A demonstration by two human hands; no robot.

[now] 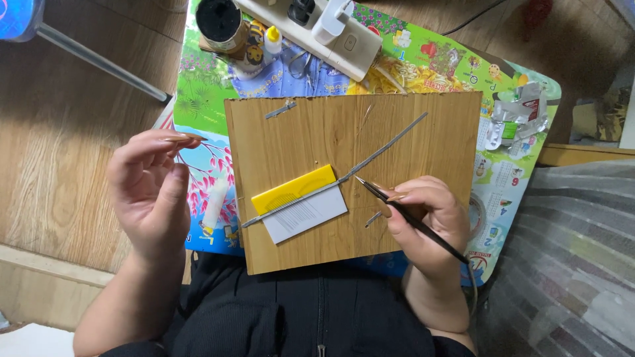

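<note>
Right hand (423,215) gripping thin brush (410,219), tip up-left over wooden board (423,142); left hand (152,192) loosely open, empty.

The top edge cuts off the black tub (219,23) and the white power strip (324,30). The board (397,125) hides much of the colourful worktop (522,172). Whatever the left hand (149,195) pinches at its fingertips is too small to tell.

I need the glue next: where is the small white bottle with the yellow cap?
In the head view, the bottle stands at the top left of the colourful mat, between the dark round jar and the white power strip.
</note>
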